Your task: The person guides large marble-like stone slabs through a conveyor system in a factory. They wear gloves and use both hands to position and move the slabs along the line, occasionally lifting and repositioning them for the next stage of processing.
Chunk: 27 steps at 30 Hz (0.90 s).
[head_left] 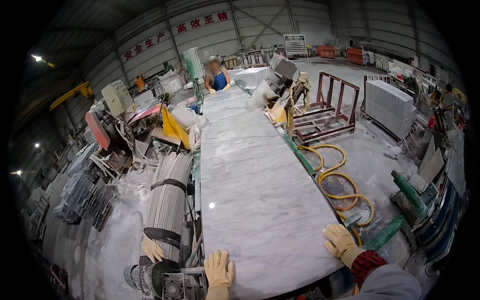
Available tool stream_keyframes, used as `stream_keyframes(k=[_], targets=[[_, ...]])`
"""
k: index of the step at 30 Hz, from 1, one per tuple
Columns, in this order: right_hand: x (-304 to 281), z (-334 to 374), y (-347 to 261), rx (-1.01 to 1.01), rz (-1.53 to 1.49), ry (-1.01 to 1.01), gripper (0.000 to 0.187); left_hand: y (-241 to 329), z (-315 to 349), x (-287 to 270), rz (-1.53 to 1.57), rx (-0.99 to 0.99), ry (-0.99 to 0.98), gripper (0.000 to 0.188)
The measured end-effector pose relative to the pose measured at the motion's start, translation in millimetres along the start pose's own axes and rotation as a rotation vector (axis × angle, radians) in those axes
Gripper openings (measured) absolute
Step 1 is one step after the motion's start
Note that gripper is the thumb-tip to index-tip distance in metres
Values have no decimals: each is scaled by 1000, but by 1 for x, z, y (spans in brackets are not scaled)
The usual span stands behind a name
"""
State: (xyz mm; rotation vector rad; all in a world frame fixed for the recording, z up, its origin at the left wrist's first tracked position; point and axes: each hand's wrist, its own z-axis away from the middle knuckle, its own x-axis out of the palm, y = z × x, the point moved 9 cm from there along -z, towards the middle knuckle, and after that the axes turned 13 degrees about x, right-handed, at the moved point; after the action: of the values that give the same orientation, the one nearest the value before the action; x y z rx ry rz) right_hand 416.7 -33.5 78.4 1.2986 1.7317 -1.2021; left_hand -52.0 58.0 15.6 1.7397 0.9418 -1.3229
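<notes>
A long white marble slab (250,165) with grey veins runs away from me on a roller machine bed with green side rails (300,157). My left hand (218,270), in a cream rubber glove, lies flat on the near left corner of the slab, fingers spread. At the near right edge, my right hand (342,243) wears the same kind of glove with a red and black cuff. Its fingers are stretched onto the slab's top, and neither hand holds anything. What looks like a loose cream glove (152,248) rests against the strapped grey bundle (167,192).
A co-worker (217,77) in a blue apron stands at the slab's far end, hands at its edge. A motor (145,280) sits left of my left hand. On the right are a coiled yellow hose (345,177), a brown metal rack (325,107) and stacked slabs (390,107).
</notes>
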Motion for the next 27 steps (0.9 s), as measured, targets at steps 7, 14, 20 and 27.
stream_keyframes(k=[7, 14, 20, 27], targets=[[3, -2, -1, 4, -8, -2, 46, -2, 3, -2, -49, 39, 87, 60], [11, 0, 4, 16, -18, -9, 43, -2, 7, -4, -69, 57, 142, 57], [10, 6, 6, 6, -3, 8, 44, 3, 6, -9, -1, 37, 96, 57], [4, 6, 3, 10, -22, -14, 45, 4, 12, -8, -7, 11, 94, 57]])
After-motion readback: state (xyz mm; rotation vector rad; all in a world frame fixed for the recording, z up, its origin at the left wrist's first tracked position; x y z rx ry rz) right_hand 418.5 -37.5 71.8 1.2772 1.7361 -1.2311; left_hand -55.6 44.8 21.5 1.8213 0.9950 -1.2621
